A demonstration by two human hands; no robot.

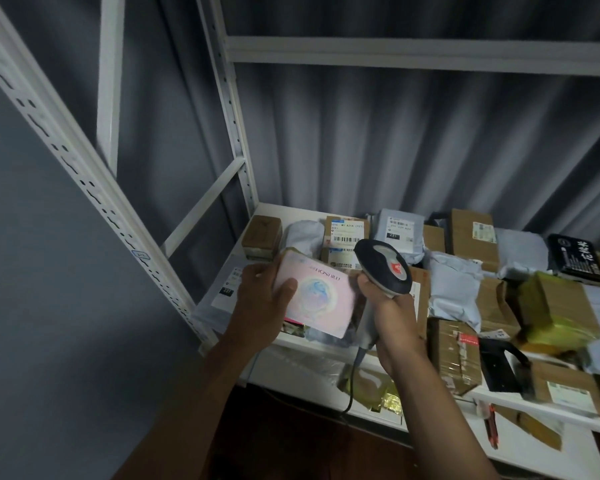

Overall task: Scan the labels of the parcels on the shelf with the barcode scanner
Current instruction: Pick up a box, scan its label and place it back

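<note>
While gripped: pink box (314, 297), round pastel print, shiny.

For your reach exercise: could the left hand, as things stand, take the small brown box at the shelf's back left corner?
Probably not yet: the left hand already grips the pink box. The brown box itself sits uncovered.

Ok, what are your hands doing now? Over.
Left hand holds pink box. Right hand grips barcode scanner, aimed at the shelf parcels. No label showing on the box.
</note>
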